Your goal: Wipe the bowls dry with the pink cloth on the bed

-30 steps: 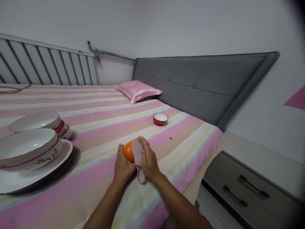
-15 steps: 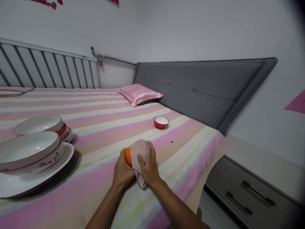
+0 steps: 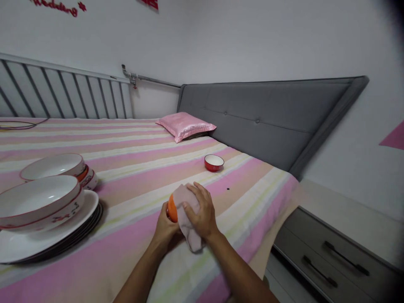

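Note:
My left hand (image 3: 166, 227) is wrapped round a small orange bowl (image 3: 172, 208), held just above the striped bed sheet (image 3: 132, 168). My right hand (image 3: 202, 212) presses a pale pink-grey cloth (image 3: 187, 219) over the bowl, fingers curled on the cloth. The cloth's loose end hangs down under my right wrist. Most of the bowl is hidden by the cloth and hands.
A small red bowl (image 3: 213, 162) sits further up the bed. White bowls with red trim (image 3: 41, 198) and stacked plates (image 3: 63, 227) lie at the left. A pink pillow (image 3: 186, 125) rests by the grey headboard (image 3: 265, 122). A grey drawer unit (image 3: 328, 261) stands at the right.
My right hand has slid the cloth up and over the orange bowl, so that far less of it shows. Both hands shifted slightly right.

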Demonstrator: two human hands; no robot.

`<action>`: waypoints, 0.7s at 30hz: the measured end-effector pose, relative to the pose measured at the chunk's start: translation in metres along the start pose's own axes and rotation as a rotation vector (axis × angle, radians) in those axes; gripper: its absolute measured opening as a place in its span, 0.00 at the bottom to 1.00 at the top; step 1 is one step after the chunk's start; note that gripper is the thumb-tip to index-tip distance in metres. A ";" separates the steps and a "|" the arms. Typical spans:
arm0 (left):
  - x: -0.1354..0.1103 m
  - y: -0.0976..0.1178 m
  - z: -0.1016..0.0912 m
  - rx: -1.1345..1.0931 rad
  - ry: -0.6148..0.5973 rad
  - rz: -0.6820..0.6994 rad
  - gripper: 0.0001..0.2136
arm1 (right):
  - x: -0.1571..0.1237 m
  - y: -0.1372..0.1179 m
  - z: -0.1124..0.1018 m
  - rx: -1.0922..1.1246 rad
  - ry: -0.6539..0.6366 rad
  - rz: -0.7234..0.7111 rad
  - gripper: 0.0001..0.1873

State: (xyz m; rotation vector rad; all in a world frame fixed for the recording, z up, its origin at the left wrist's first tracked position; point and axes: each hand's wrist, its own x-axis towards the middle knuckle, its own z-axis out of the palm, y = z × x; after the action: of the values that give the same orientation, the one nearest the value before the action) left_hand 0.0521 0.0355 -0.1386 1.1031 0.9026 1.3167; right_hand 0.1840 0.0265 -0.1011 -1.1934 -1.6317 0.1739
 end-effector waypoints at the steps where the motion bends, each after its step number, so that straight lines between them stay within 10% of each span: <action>1: -0.002 0.003 0.002 -0.063 -0.017 -0.031 0.34 | 0.001 0.001 -0.001 0.049 0.013 0.014 0.25; 12: -0.004 0.020 -0.001 -0.652 0.001 -0.424 0.26 | -0.013 0.001 0.016 0.213 0.033 0.075 0.33; 21: -0.001 0.024 -0.005 -0.789 -0.174 -0.457 0.34 | -0.030 -0.006 0.032 0.018 -0.013 0.071 0.41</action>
State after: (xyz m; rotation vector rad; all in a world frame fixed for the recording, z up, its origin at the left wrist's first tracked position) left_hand 0.0402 0.0331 -0.1167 0.3523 0.3940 1.0205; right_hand 0.1535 0.0141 -0.1309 -1.2395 -1.5968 0.2405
